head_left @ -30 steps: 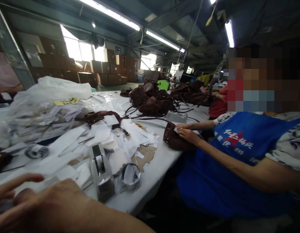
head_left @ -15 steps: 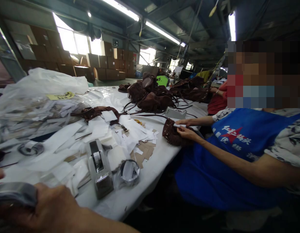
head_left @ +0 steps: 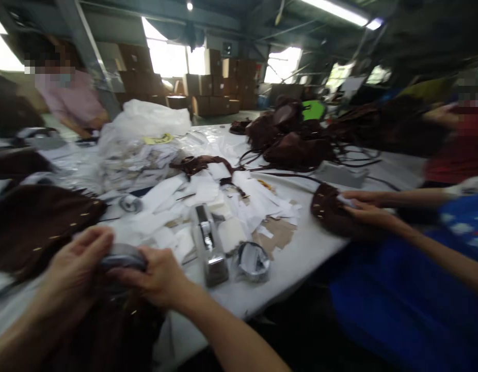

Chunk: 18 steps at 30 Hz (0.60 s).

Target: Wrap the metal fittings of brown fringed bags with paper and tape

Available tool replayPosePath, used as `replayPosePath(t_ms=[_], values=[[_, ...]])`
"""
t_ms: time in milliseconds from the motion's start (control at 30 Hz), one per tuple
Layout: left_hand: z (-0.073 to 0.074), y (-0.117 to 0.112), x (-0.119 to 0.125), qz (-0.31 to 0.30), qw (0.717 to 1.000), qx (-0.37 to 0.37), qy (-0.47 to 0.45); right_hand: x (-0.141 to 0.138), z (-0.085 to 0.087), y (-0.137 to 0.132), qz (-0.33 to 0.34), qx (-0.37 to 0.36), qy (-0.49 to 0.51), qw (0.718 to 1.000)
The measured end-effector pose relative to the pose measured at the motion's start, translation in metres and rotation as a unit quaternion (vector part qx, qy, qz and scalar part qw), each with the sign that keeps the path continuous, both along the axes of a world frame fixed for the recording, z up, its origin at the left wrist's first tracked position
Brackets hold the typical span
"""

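My right hand (head_left: 163, 274) grips a roll of clear tape (head_left: 125, 254) from its right side, fingers curled over the rim. My left hand (head_left: 78, 263) is closed in a pinch at the roll's left edge; what lies between thumb and fingers is too blurred to make out. Beneath both hands is a dark brown bag (head_left: 111, 330) with small gold studs. Another brown studded bag (head_left: 37, 227) lies flat to the left of my left hand. Right of my right hand stands a grey tape dispenser (head_left: 216, 271), with a plastic-wrapped tape roll (head_left: 254, 261) beside it.
White paper sheets (head_left: 258, 204) and cardboard scraps (head_left: 277, 235) cover mid-table. Behind them are a plastic sack of paper pieces (head_left: 146, 116) and piled brown bags (head_left: 297, 150). On the right, a co-worker's hands (head_left: 366, 206) hold a brown bag. Another person (head_left: 72, 95) stands back left.
The view has swung left. My left hand now shows clearly, closed beside the tape roll in my right hand. The bags under and left of my hands have come into view.
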<state>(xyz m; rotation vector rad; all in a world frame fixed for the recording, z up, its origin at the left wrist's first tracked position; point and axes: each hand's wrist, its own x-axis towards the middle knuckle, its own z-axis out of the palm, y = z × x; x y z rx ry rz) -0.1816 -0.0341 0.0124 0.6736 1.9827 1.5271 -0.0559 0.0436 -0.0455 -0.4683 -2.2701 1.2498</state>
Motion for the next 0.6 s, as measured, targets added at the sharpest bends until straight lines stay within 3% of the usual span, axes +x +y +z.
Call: replayPosePath(t_ms=[100,167,200,267,333,467,600], values=[[0.01,-0.006,-0.015,-0.223,0.965,-0.097,0.095,-0.009,-0.006,0.009,0.028,0.108,-0.056,0.992],[0.016,-0.006,-0.021,-0.291,0.937,-0.133,0.142,-0.021,-0.01,0.012,0.061,0.155,-0.059,0.984],[0.018,-0.005,-0.023,-0.297,0.933,-0.141,0.149,-0.027,-0.009,0.012,0.068,0.155,-0.048,0.984],[0.02,-0.002,-0.024,-0.27,0.947,-0.128,0.12,-0.036,-0.006,0.012,0.058,0.104,-0.003,0.993],[0.018,0.001,-0.027,-0.206,0.975,-0.069,0.047,-0.042,-0.004,0.012,0.036,0.02,0.059,0.997],[0.002,0.004,-0.038,-0.099,0.991,0.058,-0.074,-0.043,-0.021,0.018,0.026,-0.078,0.116,0.99],[-0.018,0.005,-0.046,-0.075,0.993,0.035,-0.084,-0.036,-0.042,0.028,0.009,-0.136,0.053,0.989]])
